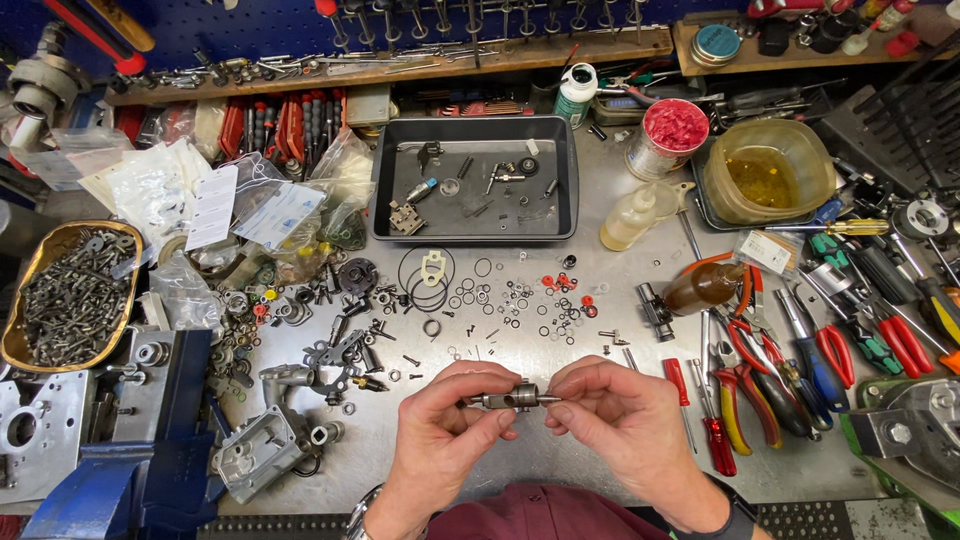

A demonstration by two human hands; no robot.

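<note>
Well, at the far left a brass-coloured bowl of bolts (68, 297) sits beside a blue vise (150, 440) at the near corner. Just right of the vise lie grey cast housings (262, 452) and a scatter of loose metal parts, with plastic bags (240, 205) farther back.

In the near middle, the left hand (440, 425) pinches one end of a small metal shaft assembly (515, 398) between thumb and fingers, closed on it. The right hand (620, 420) closes on the other end, where a thin pin sticks out, so the piece is held level between both hands just above the steel bench (560, 470).

Beyond the hands, rows of o-rings and washers (520, 298) are laid out (sorted, by the look of it), and farther still a dark tray (472, 178) holds a few more small parts. So much lying loose suggests the work is somewhere in the middle: the housings stand open and most pieces are unfitted.

To the right lie red-handled pliers (745, 385) and screwdrivers, with a tub of amber liquid (768, 172) at the back.
</note>
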